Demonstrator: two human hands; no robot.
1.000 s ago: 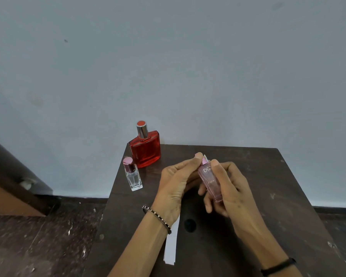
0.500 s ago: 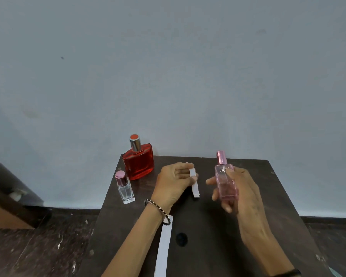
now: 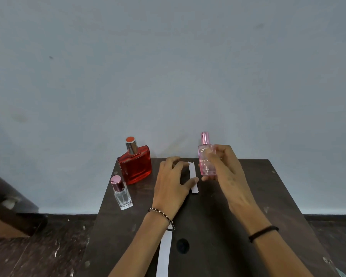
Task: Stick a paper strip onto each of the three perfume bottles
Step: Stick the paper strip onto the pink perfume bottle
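Note:
My right hand [image 3: 226,172] holds a slim pink perfume bottle [image 3: 205,156] upright above the far part of the dark table [image 3: 258,206]. Just left of it, my left hand [image 3: 172,184] pinches a short white paper strip [image 3: 193,177] between thumb and fingers; strip and bottle are a small gap apart. A square red perfume bottle [image 3: 135,163] stands at the table's far left corner. In front of it stands a small clear bottle with a pink cap [image 3: 121,193].
A long white paper strip [image 3: 165,254] lies on the table under my left forearm, beside a dark round hole [image 3: 182,245]. A pale wall rises right behind the table. Dark floor lies on both sides, with a wooden object at the far left.
My hands have parted: the right one lifted the pink bottle upright and to the right, and the left one now holds the short strip apart from it. The view has tilted.

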